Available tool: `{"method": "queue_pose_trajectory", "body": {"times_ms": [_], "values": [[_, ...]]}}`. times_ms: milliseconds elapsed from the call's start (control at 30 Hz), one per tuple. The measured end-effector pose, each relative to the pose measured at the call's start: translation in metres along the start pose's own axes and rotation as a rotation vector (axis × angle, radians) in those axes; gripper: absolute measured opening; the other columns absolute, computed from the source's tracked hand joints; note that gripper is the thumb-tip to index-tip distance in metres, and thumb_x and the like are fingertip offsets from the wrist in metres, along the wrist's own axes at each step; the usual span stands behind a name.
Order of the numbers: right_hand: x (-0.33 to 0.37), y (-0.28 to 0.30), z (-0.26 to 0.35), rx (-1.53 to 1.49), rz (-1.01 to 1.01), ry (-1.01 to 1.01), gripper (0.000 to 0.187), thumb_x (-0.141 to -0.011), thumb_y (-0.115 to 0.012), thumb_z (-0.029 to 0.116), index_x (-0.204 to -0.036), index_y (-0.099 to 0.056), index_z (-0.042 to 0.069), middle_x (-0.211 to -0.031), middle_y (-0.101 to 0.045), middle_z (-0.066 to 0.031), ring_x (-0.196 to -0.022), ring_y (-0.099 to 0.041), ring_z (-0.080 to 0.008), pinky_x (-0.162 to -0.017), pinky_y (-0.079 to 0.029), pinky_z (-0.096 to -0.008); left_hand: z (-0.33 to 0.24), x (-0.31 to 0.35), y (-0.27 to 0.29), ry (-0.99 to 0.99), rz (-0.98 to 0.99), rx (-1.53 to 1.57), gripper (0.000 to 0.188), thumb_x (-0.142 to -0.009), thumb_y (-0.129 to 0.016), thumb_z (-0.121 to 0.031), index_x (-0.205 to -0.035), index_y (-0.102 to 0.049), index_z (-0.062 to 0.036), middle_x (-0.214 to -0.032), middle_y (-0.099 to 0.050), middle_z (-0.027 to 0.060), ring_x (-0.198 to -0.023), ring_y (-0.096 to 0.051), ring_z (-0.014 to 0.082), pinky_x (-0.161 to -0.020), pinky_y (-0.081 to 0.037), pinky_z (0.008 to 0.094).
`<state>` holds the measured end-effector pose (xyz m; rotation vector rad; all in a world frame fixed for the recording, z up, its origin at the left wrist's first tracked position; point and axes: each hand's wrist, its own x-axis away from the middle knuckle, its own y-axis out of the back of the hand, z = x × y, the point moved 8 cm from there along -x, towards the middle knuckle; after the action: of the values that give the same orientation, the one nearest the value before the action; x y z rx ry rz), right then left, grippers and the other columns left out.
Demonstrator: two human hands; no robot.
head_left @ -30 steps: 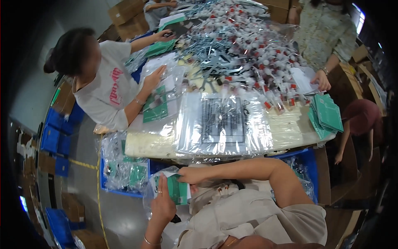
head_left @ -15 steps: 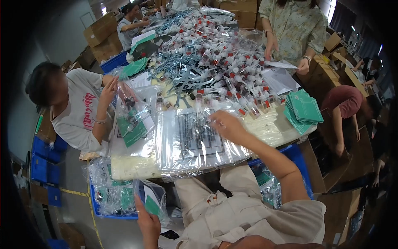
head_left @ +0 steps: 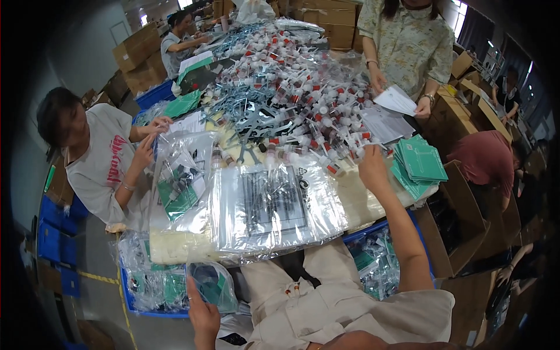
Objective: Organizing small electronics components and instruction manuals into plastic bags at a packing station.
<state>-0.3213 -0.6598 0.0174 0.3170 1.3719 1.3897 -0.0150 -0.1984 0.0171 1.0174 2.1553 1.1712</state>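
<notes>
A long packing table (head_left: 373,201) fills the middle of the room, heaped with red-capped tubes (head_left: 303,87) and metal parts. At its near edge lies a stack of clear plastic bags (head_left: 274,204), flat, with the long sides running away from the seated person.

The person's right arm stretches straight out over the table, past the right side of that stack. The right hand (head_left: 371,168) hovers at the edge of the tube heap, back of the hand upward, fingers curled down toward the tubes — whether they have closed on one cannot be told.

The left arm hangs low, below the table's near edge. The left hand (head_left: 201,309) is clamped on a filled clear bag (head_left: 213,284) with green cards inside, held upright over a blue crate (head_left: 134,303) of similar packs beside the table.
</notes>
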Motion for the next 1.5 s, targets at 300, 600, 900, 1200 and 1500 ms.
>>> {"method": "queue_pose_trajectory", "body": {"times_ms": [300,600,900,1200,1500], "values": [[0.004,0.001,-0.027,0.011,-0.006,-0.119,0.034,-0.079,-0.055,0.002,-0.108,-0.039,0.0,-0.097,-0.056,-0.024,-0.088,-0.059,-0.0401,-0.071,-0.048,-0.0458,-0.005,0.0,0.012,-0.061,-0.03,-0.039,0.068,-0.074,-0.039,0.009,-0.139,-0.021,0.0065,-0.141,-0.028,0.0302,-0.129,-0.031,0.0446,-0.105,-0.03,0.0433],[0.111,-0.006,0.234,-1.427,1.392,-0.118,0.044,-0.089,-0.059,0.013,-0.127,-0.039,0.006,-0.105,-0.064,-0.0112,-0.075,-0.064,-0.0146,-0.058,-0.05,-0.0244,-0.005,-0.004,0.017,-0.02,-0.076,-0.002,0.074,-0.072,-0.042,0.011,-0.142,-0.02,0.0006,-0.143,-0.029,0.0251,-0.129,-0.034,0.0403,-0.103,-0.034,0.0399],[0.228,-0.067,0.375,-1.32,2.066,-0.162,0.032,-0.091,-0.056,0.022,-0.111,-0.051,-0.002,-0.101,-0.062,-0.0122,-0.079,-0.064,-0.0162,-0.062,-0.052,-0.025,-0.015,0.006,0.003,-0.056,-0.013,-0.119,0.076,-0.068,-0.047,0.006,-0.14,-0.021,0.0024,-0.146,-0.027,0.0178,-0.101,-0.056,0.04,-0.06,-0.051,0.0414],[0.199,-0.078,0.418,-1.082,1.321,0.907,0.04,-0.09,-0.055,0.021,-0.119,-0.049,-0.005,-0.1,-0.064,-0.0124,-0.09,-0.063,-0.0196,-0.078,-0.052,-0.0298,-0.001,0.016,0.01,0.031,0.022,0.029,0.078,-0.069,-0.039,0.01,-0.143,-0.018,-0.0016,-0.145,-0.026,0.0222,-0.125,-0.038,0.0412,-0.088,-0.046,0.0412],[-0.057,-0.139,0.306,0.03,0.309,0.706,0.015,-0.072,-0.057,0.004,-0.084,-0.06,-0.003,-0.086,-0.062,-0.0178,-0.078,-0.06,-0.032,-0.072,-0.05,-0.0394,0.027,0.015,-0.002,0.052,-0.026,0.032,0.074,-0.071,-0.044,0.006,-0.141,-0.022,-0.0026,-0.144,-0.03,0.0203,-0.115,-0.045,0.0432,-0.083,-0.047,0.0455]]}}
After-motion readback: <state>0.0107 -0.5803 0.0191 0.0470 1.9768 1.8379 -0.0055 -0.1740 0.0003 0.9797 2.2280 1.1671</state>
